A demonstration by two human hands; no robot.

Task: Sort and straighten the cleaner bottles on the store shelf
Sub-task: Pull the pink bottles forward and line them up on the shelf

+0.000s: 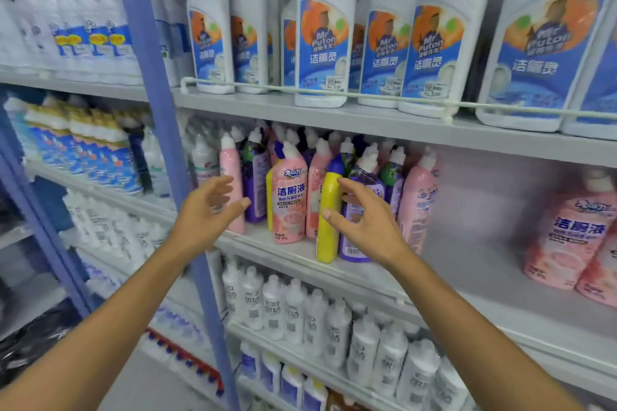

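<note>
Head view: both hands are hovering at the middle shelf (467,277), where the cleaner bottles are standing mixed by colour; pink, purple and one yellow bottle (326,243) are crowding together near the front edge. My left hand (207,213) is lying open, fingers spread and holding nothing, just beside the slim pink bottle (229,170) at the cluster's left end. My right hand (367,223) is likewise released, fingers fanned in front of the purple bottle (354,250), thumb lying across the yellow bottle; whether it is touching I cannot tell. Judgement: I am bracketing the cluster from both sides so that neighbours are not toppling when one is drawn out; the yellow bottle, being the odd colour, looks the likely first pick. More pink bottles (567,237) are standing well apart to the right, bare shelf between; probably the pink group's proper place.
</note>
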